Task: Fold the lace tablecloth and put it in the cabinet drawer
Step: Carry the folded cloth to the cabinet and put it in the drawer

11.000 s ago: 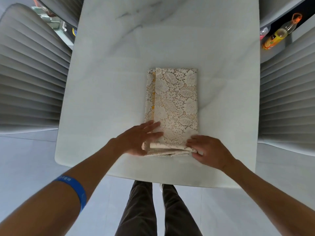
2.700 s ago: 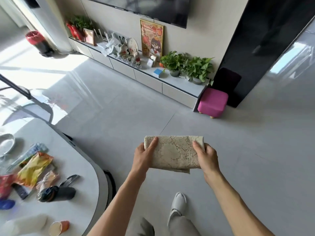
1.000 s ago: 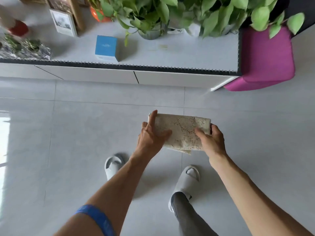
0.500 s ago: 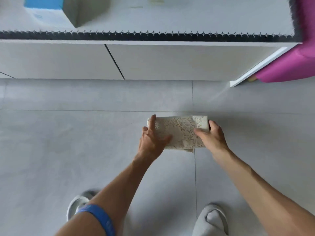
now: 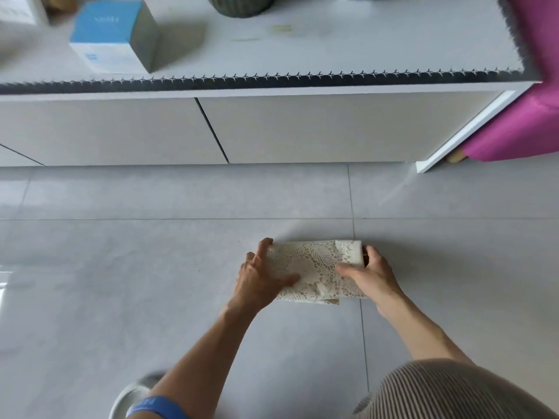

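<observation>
The folded cream lace tablecloth is a compact rectangle held low over the grey tiled floor. My left hand grips its left end, thumb on top. My right hand grips its right end, thumb across the top. Ahead stands the low white cabinet; its right drawer front and left drawer front are both closed.
On the cabinet top sit a blue and white box and a plant pot. A magenta stool stands at the cabinet's right end. My knee shows at the lower right, a slipper at the bottom.
I have carried the tablecloth from the marble table to the cabinet and lowered myself. In the last second the cabinet has come closer and the cloth sits lower, still held in both hands.
</observation>
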Available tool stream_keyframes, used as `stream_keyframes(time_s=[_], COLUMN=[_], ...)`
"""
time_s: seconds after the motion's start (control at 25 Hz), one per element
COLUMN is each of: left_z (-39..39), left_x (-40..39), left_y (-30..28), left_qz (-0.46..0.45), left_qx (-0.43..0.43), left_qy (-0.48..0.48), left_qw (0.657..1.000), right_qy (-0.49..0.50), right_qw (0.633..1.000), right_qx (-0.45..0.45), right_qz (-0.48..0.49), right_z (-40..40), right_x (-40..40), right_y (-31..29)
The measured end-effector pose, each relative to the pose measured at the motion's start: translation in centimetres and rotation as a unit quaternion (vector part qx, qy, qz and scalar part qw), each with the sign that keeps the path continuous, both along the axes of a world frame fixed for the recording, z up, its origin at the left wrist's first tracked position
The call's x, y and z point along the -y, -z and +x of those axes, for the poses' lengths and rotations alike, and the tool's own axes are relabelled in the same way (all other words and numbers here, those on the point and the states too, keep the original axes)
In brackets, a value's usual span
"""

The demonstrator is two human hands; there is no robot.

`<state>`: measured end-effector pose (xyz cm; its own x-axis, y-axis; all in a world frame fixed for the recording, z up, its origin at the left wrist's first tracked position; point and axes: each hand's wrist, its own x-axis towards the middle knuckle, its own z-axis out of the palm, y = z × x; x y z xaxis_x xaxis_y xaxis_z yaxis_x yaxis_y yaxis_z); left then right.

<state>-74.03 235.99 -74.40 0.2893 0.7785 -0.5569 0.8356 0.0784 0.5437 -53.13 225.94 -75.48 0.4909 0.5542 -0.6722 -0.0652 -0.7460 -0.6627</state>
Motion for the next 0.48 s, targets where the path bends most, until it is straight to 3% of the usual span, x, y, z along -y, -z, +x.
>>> stream_keyframes(time_s=[0.16,0.24,0.32,0.4,0.48], left_z=[0.4,1.9,5.0,8.5,11.2], left_x=[-0.9,-2.5,-5.3,-8.4,-11.0], left_y=[-0.7,-1.6,-3.5,-5.6,-6.4], left_qz=[-0.067,0.010,0.035,-0.063,-0.180], left_qx=[0.056,0.033,0.119,0.255,0.352], left_qy=[-0.030,0.014,-0.066,-0.218,-0.352], left_qw=[0.996,0.999,0.990,0.940,0.848], right_qy=[0.080,0.108,0.153,0.195,0.211], right_qw=[0.979,0.975,0.971,0.960,0.954], right_qx=[-0.188,-0.180,-0.126,-0.103,-0.094], right_qz=[0.012,0.067,0.132,0.171,0.192], right_z=[1.2,1.9,2.5,2.7,3.2], right_x=[-0.4,-0.5,-0.7,-0.5,0.0], right_y=[-1.1,-2.1,-3.7,-5.5,-7.2])
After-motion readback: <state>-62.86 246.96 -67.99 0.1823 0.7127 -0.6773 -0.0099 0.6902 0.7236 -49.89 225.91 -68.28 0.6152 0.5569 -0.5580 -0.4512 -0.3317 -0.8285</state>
